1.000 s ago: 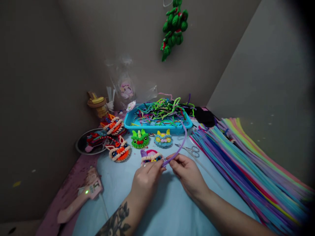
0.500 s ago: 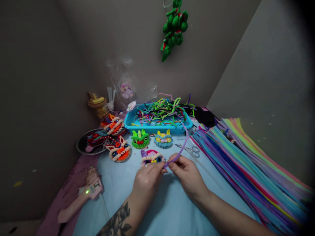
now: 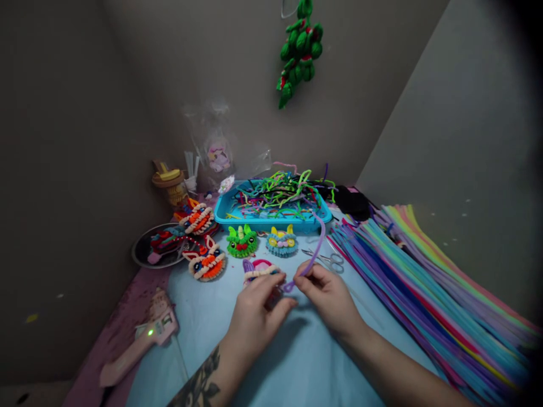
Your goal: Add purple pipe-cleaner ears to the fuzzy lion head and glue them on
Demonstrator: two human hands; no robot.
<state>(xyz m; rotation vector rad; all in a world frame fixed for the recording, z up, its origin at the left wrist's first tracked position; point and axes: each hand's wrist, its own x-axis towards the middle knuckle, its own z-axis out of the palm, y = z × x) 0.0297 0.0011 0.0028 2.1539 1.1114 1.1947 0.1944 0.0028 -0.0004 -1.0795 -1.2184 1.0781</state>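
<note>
A purple pipe cleaner point(image 3: 321, 237) is pinched between the thumb and fingers of my right hand point(image 3: 328, 299). Its near end bends into a small loop, while the long end arcs up toward the blue tray. My left hand point(image 3: 261, 316) is just left of the loop, thumb and fingers apart, holding nothing I can see. Behind the left fingers lies a pink, white and purple pipe-cleaner animal head point(image 3: 259, 268), partly hidden. Farther back sit a green head point(image 3: 241, 241) and a light blue head point(image 3: 282, 241) with yellow ears.
A blue tray point(image 3: 271, 224) heaped with pipe-cleaner scraps stands at the back. Scissors point(image 3: 333, 262) lie beyond my right hand, near long pipe-cleaner bundles point(image 3: 424, 294). On the left are a pink glue gun point(image 3: 142, 339), orange heads point(image 3: 206, 263) and a metal bowl point(image 3: 142, 257).
My left hand has let go of the pipe cleaner and its fingers have spread. A small loop now shows at the near end, still pinched by my right hand.
</note>
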